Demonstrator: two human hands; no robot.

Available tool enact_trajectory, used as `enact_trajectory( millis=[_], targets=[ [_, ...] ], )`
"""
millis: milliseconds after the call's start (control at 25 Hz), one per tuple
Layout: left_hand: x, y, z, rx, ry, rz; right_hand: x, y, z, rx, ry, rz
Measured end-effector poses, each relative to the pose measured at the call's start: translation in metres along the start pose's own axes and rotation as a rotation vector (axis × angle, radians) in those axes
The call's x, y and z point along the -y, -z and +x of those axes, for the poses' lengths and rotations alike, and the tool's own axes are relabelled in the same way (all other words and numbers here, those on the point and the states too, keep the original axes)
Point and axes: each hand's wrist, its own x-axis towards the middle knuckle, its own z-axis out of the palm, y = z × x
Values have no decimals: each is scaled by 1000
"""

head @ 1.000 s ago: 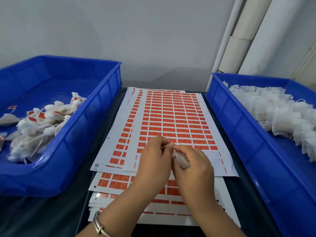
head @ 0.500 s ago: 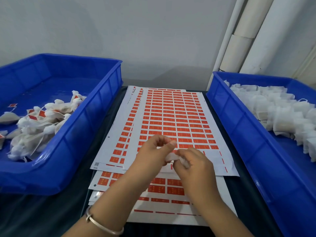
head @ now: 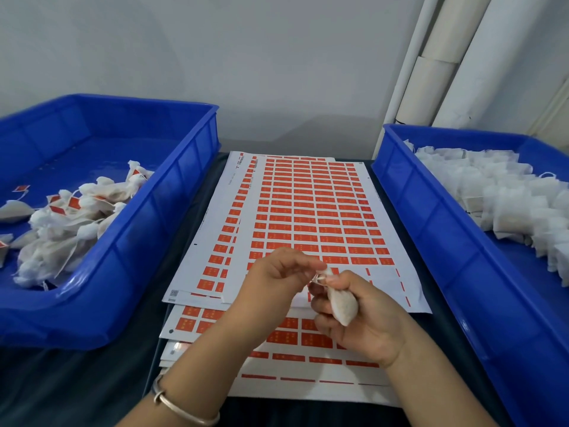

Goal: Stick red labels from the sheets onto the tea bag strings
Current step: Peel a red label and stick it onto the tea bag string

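One tea bag point(head: 343, 306) sits in the right hand point(head: 363, 318), whose fingers curl round it above the near end of the label sheets point(head: 308, 211); the left hand point(head: 277, 272) pinches at the bag's top, though the string itself is too small to tell; labelled bags point(head: 67, 217) fill the left bin point(head: 147, 241); plain bags point(head: 498, 192) the right bin point(head: 431, 226); all on a dark tabletop point(head: 77, 380).

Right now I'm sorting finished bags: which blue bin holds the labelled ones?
The left blue bin: its tea bags carry red tags; the right blue bin holds plain white ones.
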Motion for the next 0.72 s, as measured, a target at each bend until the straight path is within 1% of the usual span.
enact_trajectory(
  millis=[80,160,240,320,440,520,640,720],
  targets=[
    [-1,-1,-1,-44,-58,123,0,0,1,-76,26,-25],
    [-1,0,-3,-15,-119,217,0,-1,0,-141,43,-74],
    [-1,0,-5,-10,-203,404,-2,-1,-1,-194,45,-121],
    [2,0,-6,-57,-260,562,-5,0,-2,-235,30,-113],
    [6,0,-10,-109,-289,673,-11,0,-5,-267,23,-104],
    [7,1,-13,-80,-300,770,-15,2,-6,-310,38,-170],
    [6,7,-13,23,-276,871,-16,4,-7,-381,77,-319],
    [2,11,-10,22,-301,937,-13,6,-8,-382,102,-339]
  ],
)
